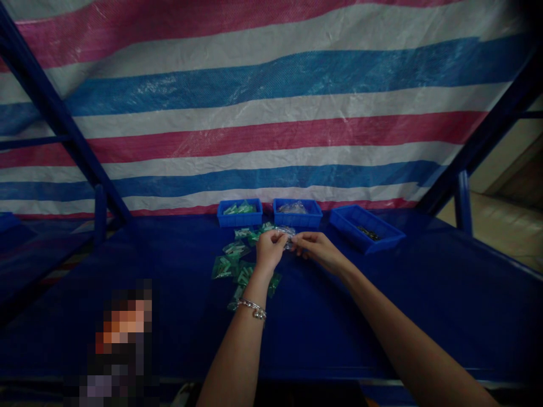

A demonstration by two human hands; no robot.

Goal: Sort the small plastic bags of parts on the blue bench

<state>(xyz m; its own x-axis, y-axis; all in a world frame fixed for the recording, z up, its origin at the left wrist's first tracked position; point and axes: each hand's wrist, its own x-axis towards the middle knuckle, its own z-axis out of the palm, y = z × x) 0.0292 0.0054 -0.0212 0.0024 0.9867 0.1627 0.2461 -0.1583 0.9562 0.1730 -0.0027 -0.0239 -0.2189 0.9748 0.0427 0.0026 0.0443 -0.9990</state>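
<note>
My left hand (270, 249) is closed, thumb and fingers pinching a small clear plastic bag (287, 230). My right hand (318, 249) meets it from the right, with its fingertips pressed together at the edge of the same bag. Whether a small part also sits between those fingers is too small to tell. Under and beside my left hand lie several green packets (224, 267) with pale strips inside, spread over the blue table (322, 328). My left wrist and forearm partly cover some of them.
Along the back stand a blue bin of green packets (240, 219), a blue bin of clear bags (298, 219) and an angled blue bin (360, 234) with small dark and brass-coloured parts. Blue frame posts (449, 175) flank a striped sheet (271, 130). A pixelated patch (123, 333) covers the lower left.
</note>
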